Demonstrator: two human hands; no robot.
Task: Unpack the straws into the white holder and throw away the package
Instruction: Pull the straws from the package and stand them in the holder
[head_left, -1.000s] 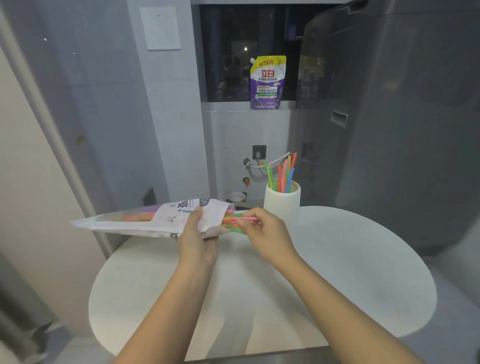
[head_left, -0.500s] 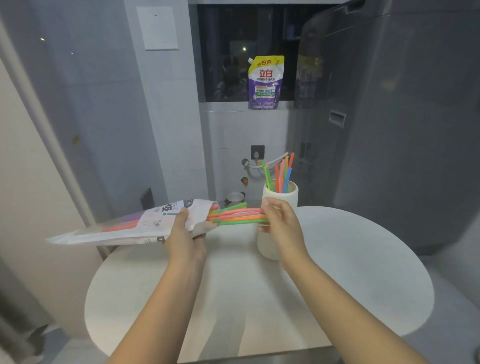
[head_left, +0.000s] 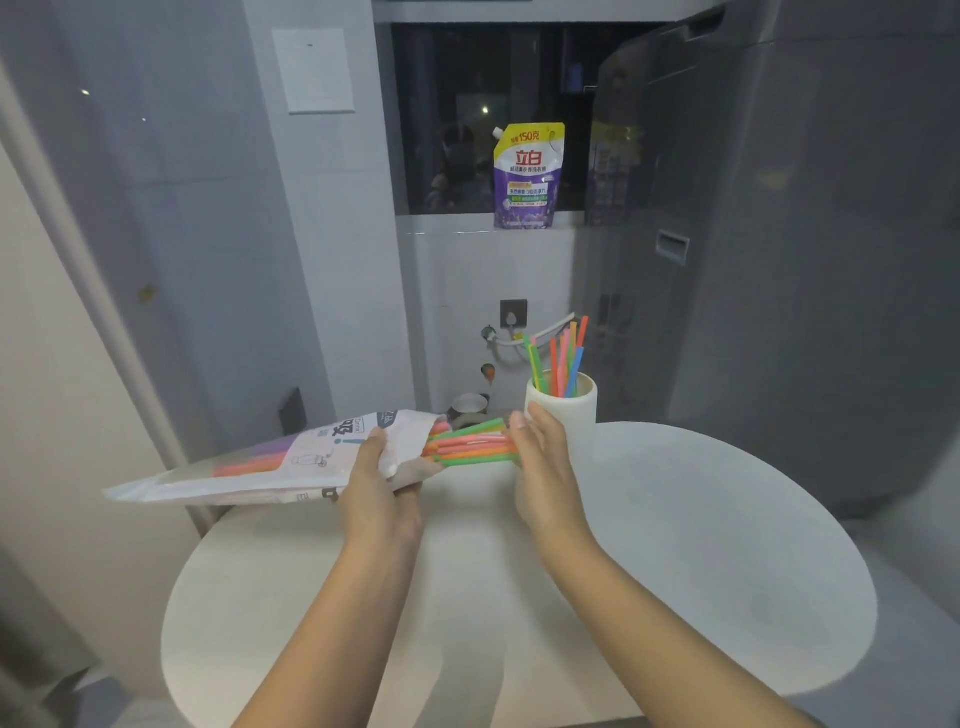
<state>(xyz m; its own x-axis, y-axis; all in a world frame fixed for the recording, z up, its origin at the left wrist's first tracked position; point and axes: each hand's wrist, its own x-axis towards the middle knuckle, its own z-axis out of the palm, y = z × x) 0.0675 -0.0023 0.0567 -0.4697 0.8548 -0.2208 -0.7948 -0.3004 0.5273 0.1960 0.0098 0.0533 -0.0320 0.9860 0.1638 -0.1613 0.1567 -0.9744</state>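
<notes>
My left hand (head_left: 382, 475) grips the open end of a long white plastic straw package (head_left: 270, 465), held almost level above the table's left edge. A bundle of green, orange and pink straws (head_left: 470, 444) sticks out of its mouth to the right. My right hand (head_left: 545, 467) is closed on the far ends of that bundle, just in front of the white holder (head_left: 563, 415). The holder stands upright at the back of the round table and has several coloured straws (head_left: 561, 358) in it. More straws show through the package's clear part.
The round white table (head_left: 675, 545) spreads below my arms. A large grey appliance (head_left: 779, 234) stands close on the right. A purple and yellow detergent pouch (head_left: 527, 176) sits on the window ledge. A wall and door frame lie to the left.
My right hand has pulled the bundle of straws farther out of the package toward the holder. The package has swung a little left and lower in my left hand.
</notes>
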